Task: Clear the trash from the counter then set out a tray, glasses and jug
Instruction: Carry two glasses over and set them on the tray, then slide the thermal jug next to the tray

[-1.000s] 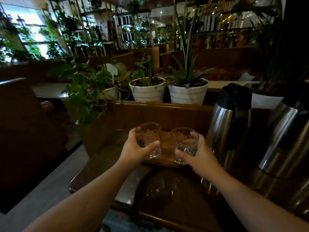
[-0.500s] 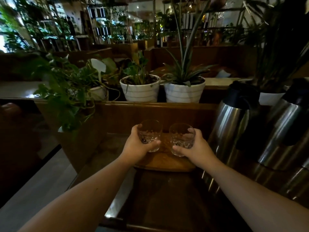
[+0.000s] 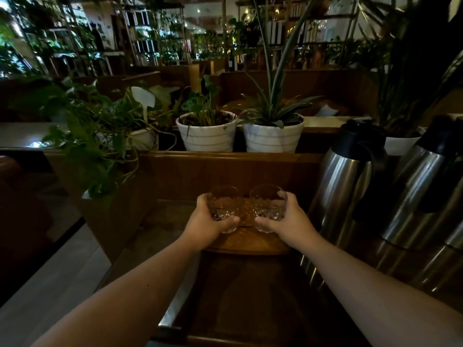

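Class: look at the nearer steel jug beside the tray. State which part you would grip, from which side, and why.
Grip the black handle of the steel jug, coming from the right front. The handle loops off the right side, and the smooth body probably offers less purchase.

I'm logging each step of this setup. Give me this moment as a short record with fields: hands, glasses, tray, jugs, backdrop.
left hand: grips the left glass
right hand: grips the right glass
glasses: clear, patterned, upright, side by side over the tray; contact with it cannot be told
tray: wooden, on the dark counter
jugs: two steel jugs, near one, far one, right of the tray
backdrop: white striped pots on the ledge behind
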